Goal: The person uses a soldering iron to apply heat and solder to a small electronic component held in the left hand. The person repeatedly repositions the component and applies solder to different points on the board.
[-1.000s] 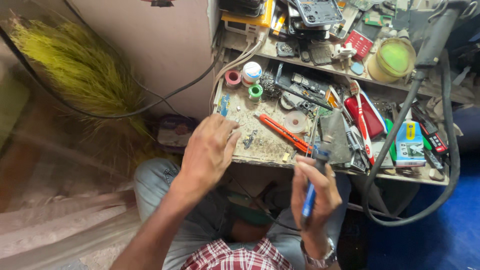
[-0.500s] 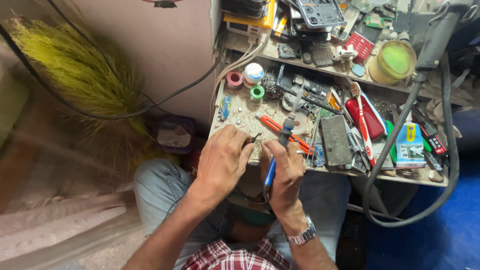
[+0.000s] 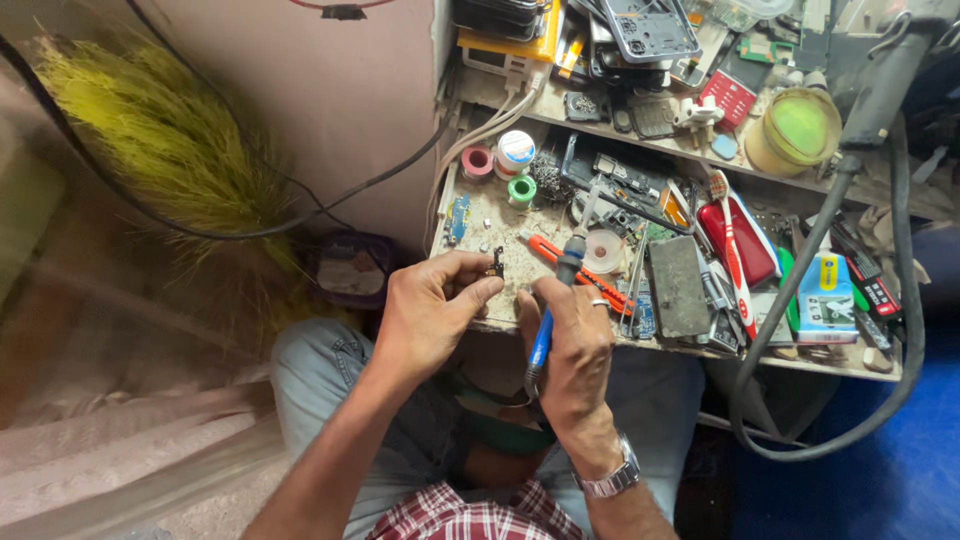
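My left hand pinches a tiny dark electronic part between thumb and fingertips, just over the near edge of the workbench. My right hand grips a blue-handled soldering iron, its grey barrel pointing up and away, close beside the part. A metal watch sits on my right wrist. Both hands hover above my lap, almost touching each other.
The bench holds an orange-handled tool, a grey phone, a red phone, a toothbrush, tape rolls, circuit boards and a yellow-green jar. A thick black hose loops at right. A yellow grass broom leans left.
My hands have come together at the bench edge. The left hand closed on the small part; the right hand lifted the soldering iron up beside it.
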